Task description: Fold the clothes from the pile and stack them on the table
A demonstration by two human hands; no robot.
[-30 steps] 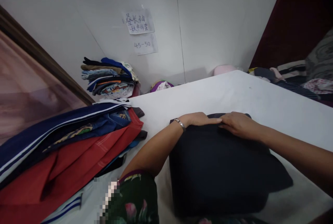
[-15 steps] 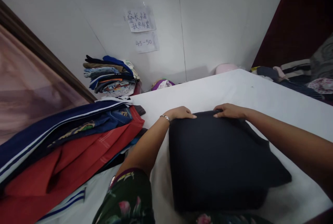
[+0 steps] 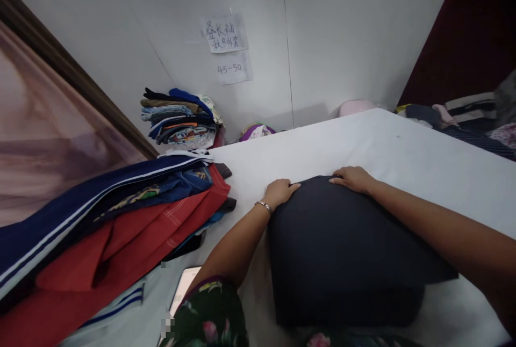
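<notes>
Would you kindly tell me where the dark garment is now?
In the head view, the dark garment is on the white table, right of centre, its far edge held by the left hand and right hand.

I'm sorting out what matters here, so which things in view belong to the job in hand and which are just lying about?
In hand:
dark cloth
left hand and right hand, both at its far edge
white table beneath it

Apparently just lying about, no hand on them:
red garment
navy garment with white stripe
stack of folded clothes
phone
</notes>
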